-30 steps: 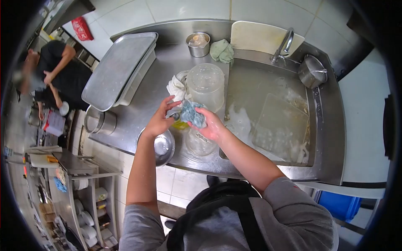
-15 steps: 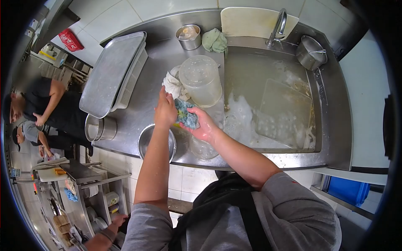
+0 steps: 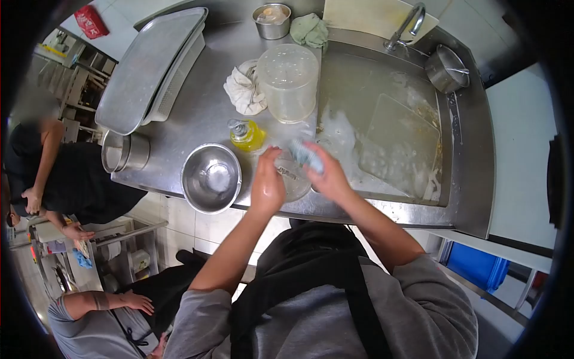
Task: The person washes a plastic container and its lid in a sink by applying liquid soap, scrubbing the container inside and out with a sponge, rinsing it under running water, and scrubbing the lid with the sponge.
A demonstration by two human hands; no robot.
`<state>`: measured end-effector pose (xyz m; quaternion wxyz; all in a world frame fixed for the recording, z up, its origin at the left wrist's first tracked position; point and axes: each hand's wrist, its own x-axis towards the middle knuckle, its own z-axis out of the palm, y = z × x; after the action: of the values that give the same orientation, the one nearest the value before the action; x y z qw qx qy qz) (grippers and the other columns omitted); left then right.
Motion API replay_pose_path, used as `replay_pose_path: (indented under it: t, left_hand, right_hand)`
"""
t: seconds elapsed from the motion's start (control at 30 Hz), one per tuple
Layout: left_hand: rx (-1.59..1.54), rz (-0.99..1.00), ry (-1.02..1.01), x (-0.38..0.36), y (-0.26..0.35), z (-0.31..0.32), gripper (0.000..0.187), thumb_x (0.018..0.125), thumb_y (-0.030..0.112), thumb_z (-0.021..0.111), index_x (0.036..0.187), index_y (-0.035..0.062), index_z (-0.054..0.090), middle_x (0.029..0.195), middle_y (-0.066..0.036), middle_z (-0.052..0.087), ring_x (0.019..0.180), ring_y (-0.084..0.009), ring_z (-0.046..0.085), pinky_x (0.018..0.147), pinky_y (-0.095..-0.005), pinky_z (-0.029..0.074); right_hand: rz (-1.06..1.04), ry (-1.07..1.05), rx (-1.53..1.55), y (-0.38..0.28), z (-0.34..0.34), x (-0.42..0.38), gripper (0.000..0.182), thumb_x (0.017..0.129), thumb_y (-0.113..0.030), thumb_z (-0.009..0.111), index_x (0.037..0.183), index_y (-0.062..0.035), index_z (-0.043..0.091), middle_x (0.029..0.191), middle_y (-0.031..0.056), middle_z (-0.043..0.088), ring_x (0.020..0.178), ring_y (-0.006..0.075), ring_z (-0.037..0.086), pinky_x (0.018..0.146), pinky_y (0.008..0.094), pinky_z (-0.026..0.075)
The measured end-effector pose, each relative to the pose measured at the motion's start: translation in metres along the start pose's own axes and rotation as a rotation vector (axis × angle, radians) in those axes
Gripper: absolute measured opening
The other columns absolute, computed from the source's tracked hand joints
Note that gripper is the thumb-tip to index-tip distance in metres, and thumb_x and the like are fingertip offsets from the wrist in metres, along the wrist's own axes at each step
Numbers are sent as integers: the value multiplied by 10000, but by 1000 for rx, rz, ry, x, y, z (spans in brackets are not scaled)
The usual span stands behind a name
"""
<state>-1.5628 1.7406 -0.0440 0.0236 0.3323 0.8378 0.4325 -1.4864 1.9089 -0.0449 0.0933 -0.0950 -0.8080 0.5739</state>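
Note:
My right hand (image 3: 330,175) grips a blue-grey scrubbing sponge (image 3: 306,157), blurred by motion, above the counter near the sink's left edge. Beside it, my left hand (image 3: 268,182) is raised with its fingers extended and slightly curved, overlapping the left edge of a clear round plastic container (image 3: 295,181) on the counter. A pump bottle of yellow liquid (image 3: 247,136) stands just beyond my left hand. Farther back, a large clear plastic tub (image 3: 288,84) rests upside down next to a crumpled white cloth (image 3: 245,88). Left of my hands is a steel bowl (image 3: 211,178).
Cloudy water fills the sink (image 3: 382,107), with a faucet (image 3: 406,27) behind and a steel pot (image 3: 446,69) at its corner. Trays (image 3: 149,66), steel containers (image 3: 125,151) and a green cloth (image 3: 309,30) occupy the counter. Two people (image 3: 60,161) (image 3: 107,317) stand to the left.
My hands have separated and moved right and nearer to me; the sponge has left my left palm and is in my right hand. The pump bottle has come into view. My view has tilted down.

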Motion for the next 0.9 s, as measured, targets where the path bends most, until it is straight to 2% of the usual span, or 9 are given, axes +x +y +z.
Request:
replay_pose_path:
  t: [0.03,0.1,0.13,0.27,0.37,0.5,0.63,0.77,0.9]
  left_hand:
    - [192,-80,-62,-7,-7,13,538,845,0,493,1369,24,376,1388,-225,422,1370,-389,311,1115,-529,243]
    - [487,-126,-110,-11,-29,29,605,877,103,500,1443,32,298,1488,-165,335,1396,-354,277,1130,-543,199]
    - [470,-139,-107,-10,-34,31,605,877,103,500,1443,32,298,1488,-165,335,1396,-354,277,1130,-543,199]
    - [430,-174,-143,-4,-45,33,627,883,123,489,1474,77,284,1520,-98,318,1407,-306,279,1144,-517,188]
    - [374,-142,-137,-3,-52,31,616,863,73,483,1460,93,329,1511,-80,342,1400,-295,300,1150,-493,191]
    - [302,-108,-150,-3,-58,28,623,831,-7,466,1440,92,372,1498,-76,369,1392,-288,321,1153,-460,204]
    - [301,-120,-130,-3,-57,27,628,820,-28,459,1432,94,386,1494,-76,376,1392,-285,324,1153,-460,204]
    - [280,-93,-89,-6,-58,30,633,809,-37,455,1424,102,400,1483,-85,392,1383,-293,339,1152,-464,205]
    - [282,-93,-89,-4,-53,25,644,811,-31,459,1425,153,409,1469,-91,410,1372,-305,356,1145,-476,216]
  right_hand:
    - [-1,-9,-9,5,6,-4,507,839,-101,612,1317,-14,466,1264,154,574,1196,300,536,942,447,466]
    - [-351,-128,-702,26,25,-12,545,806,-69,571,1339,-22,467,1322,147,534,1286,293,455,1006,445,402]
    - [-320,-111,-752,30,35,-16,511,804,-67,522,1312,-29,498,1375,110,498,1341,263,390,1062,448,336]
    - [-300,-344,-831,25,24,-52,441,845,-78,471,1280,-46,534,1376,97,502,1341,242,397,1058,471,335]
    - [-323,-330,-844,21,8,-24,427,852,-89,463,1269,-54,546,1365,98,514,1329,243,411,1052,469,343]
    - [-341,-297,-893,21,46,-25,422,851,-103,467,1263,-61,551,1358,94,520,1309,243,429,1038,456,357]
    - [-386,-467,-907,23,3,-37,434,850,-111,468,1275,-68,547,1358,84,523,1299,222,437,1027,460,362]
    - [-335,-306,-1012,18,39,1,428,843,-105,473,1262,-67,556,1351,81,529,1292,220,446,1029,455,358]
    - [-329,-441,-893,4,17,-41,421,804,-81,527,1220,-53,582,1346,97,529,1268,255,470,1018,451,370]
